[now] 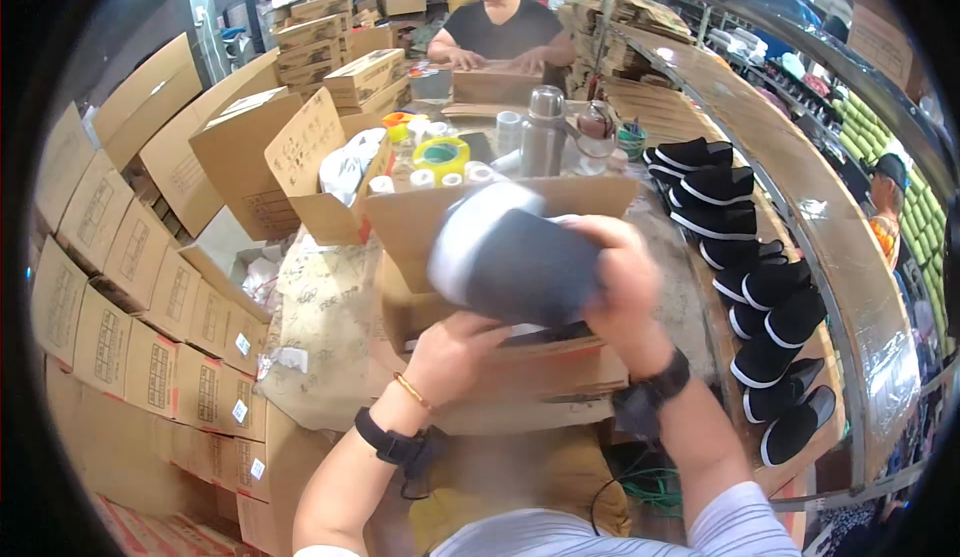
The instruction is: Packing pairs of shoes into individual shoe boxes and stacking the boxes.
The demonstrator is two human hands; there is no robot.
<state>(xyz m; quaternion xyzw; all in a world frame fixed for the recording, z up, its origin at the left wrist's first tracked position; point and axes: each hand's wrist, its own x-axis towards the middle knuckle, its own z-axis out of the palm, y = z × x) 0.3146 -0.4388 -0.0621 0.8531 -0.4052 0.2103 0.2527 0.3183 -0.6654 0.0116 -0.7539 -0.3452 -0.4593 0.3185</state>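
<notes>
My right hand (628, 282) is closed on a black shoe with a white sole (525, 267), raised over an open cardboard box (500, 367). The shoe is smeared by motion, and I cannot tell whether a second one is pressed against it. Below the shoe, at the box's near left side, my left hand (450, 357) has its fingers curled and pointing right. What those fingers hold, if anything, is hidden. Inside the box a dark and white patch shows, too covered to name. Both wrists wear black straps.
Several black shoes (765, 307) line the right-hand ledge beside a metal rack. Behind the box stand a steel flask (544, 132), a glass jug (595, 137) and yellow tape rolls (440, 160). Stacked cartons (140, 287) fill the left. A person (505, 32) works across the table.
</notes>
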